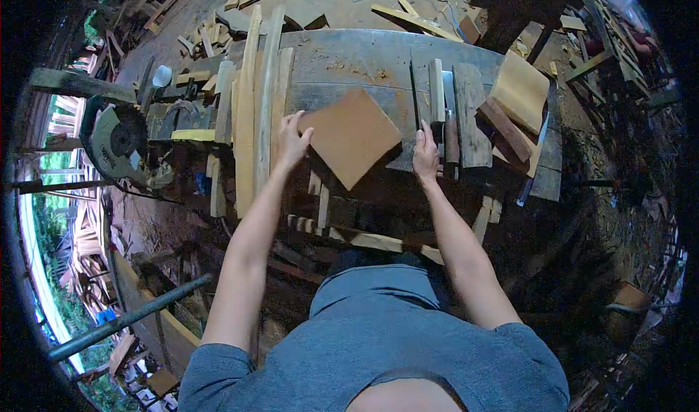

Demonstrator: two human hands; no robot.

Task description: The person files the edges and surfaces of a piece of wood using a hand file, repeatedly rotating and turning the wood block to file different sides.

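Note:
My left hand (293, 144) grips the left corner of a square brown wooden board (353, 136), with the thumb toward its face. The board is turned so one corner points toward me, at the near edge of the workbench (328, 69). To its right, my right hand (426, 153) is seen edge-on, its fingers close together at the lower end of a long thin dark strip (414, 84). What the strip is cannot be made out. Just right of that hand lie a narrow wooden block (437, 91) and a tool with a dark brown handle (451, 139).
Long wooden strips (247, 113) lie along the bench's left part. A circular saw (116, 142) stands farther left. A weathered plank (472, 113) and a curved wooden piece (520, 91) lie at the right. Sawdust (364, 69) and offcuts are scattered about.

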